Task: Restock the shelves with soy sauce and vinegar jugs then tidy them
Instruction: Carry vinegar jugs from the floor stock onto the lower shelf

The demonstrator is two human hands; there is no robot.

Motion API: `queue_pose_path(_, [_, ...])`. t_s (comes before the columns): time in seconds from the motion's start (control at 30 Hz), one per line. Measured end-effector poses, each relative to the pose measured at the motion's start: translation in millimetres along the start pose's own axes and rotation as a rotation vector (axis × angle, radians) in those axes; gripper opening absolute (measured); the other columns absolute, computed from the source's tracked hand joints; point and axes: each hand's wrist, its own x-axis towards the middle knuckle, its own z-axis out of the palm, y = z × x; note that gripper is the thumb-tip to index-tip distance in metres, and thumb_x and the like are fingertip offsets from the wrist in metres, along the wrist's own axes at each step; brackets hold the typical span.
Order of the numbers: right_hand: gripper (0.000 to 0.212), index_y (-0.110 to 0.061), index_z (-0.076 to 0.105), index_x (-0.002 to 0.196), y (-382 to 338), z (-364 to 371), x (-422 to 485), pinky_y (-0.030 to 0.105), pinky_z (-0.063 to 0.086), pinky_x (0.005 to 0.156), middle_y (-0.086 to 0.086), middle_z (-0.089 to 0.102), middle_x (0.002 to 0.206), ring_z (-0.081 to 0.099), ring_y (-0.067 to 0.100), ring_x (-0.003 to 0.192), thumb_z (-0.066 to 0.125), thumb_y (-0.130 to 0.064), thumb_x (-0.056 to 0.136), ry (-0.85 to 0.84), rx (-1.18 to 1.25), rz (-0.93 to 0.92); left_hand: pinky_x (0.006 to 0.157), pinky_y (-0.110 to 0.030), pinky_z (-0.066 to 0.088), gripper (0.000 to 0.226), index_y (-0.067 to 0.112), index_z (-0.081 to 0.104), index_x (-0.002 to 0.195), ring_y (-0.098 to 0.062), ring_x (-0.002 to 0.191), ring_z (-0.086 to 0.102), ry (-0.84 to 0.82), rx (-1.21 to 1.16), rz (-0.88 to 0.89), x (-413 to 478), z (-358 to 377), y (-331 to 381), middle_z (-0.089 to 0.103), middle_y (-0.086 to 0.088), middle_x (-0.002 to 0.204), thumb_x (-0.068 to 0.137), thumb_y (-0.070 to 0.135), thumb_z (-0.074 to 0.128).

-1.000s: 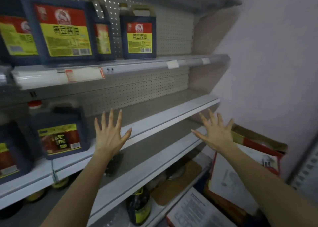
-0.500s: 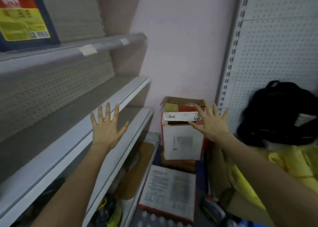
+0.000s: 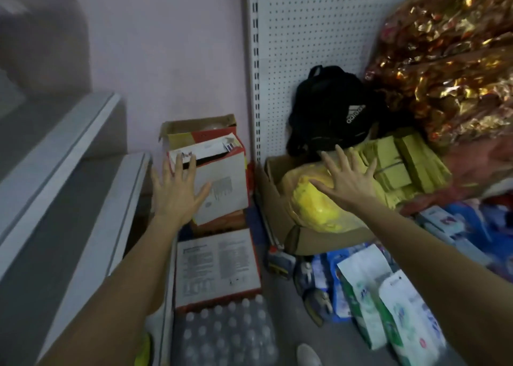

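Nearest on the floor, against the foot of the shelves (image 3: pixel 63 154) at left: shrink-wrapped pack of white-capped bottles (image 3: pixel 224 335); to its right, leaning white-and-green bags (image 3: pixel 369 296). Just beyond the pack, lying flat, closed red-sided box (image 3: pixel 216 265) with a printed white top. Above these, held out in the air, left hand (image 3: pixel 175 193) and right hand (image 3: pixel 347 182), both wide open, fingers spread, palms away, gripping nothing; contact between right hand and yellow bag (image 3: pixel 316 210) impossible to tell. Behind the left hand, open red-and-white carton (image 3: pixel 230 171), flaps up, inside too dark to read. Behind the right hand, brown cardboard box (image 3: pixel 274 196) stuffed with that yellow bag and bundled yellow packs (image 3: pixel 402 160), black backpack (image 3: pixel 333 110) on top against the pegboard (image 3: pixel 305 32). Farther right, heap of gold foil bags (image 3: pixel 449 60). Whereabouts of the soy sauce and vinegar jugs not to be told from this view.
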Motion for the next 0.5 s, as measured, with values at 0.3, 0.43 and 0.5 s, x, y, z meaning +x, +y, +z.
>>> queue_pose_path(0.3, [0.084, -0.032, 0.001, 0.151, 46.4, 72.9, -22.5, 0.068, 0.003, 0.108, -0.001, -0.004, 0.160, 0.004, 0.030, 0.145, 0.015, -0.078, 0.082, -0.188, 0.002, 0.085, 0.114, -0.057, 0.002, 0.072, 0.015, 0.008, 0.153, -0.037, 0.146, 0.006, -0.185, 0.027, 0.102, 8.1, 72.1, 62.6, 0.012, -0.014, 0.159, 0.097, 0.056, 0.025])
queue_pose_path(0.43, [0.083, -0.030, 0.001, 0.151, 63.9, 115.4, -26.6, 0.068, 0.004, 0.109, 0.000, -0.003, 0.160, 0.002, 0.030, 0.146, 0.016, -0.076, 0.084, -0.314, 0.023, 0.093, 0.110, -0.063, 0.009, 0.077, 0.009, 0.024, 0.150, -0.045, 0.140, 0.021, -0.207, -0.047, 0.117, 13.5, 105.0, 91.4, 0.029, -0.023, 0.152, 0.095, 0.061, 0.027])
queue_pose_path(0.5, [0.083, -0.029, 0.001, 0.151, 73.4, 135.8, -28.5, 0.067, 0.005, 0.109, 0.000, -0.001, 0.160, 0.003, 0.031, 0.145, 0.017, -0.076, 0.084, -0.381, 0.025, 0.094, 0.109, -0.064, 0.013, 0.075, 0.009, 0.026, 0.150, -0.045, 0.139, 0.025, -0.268, -0.057, 0.107, 14.4, 124.2, 105.6, 0.031, -0.023, 0.151, 0.096, 0.060, 0.028])
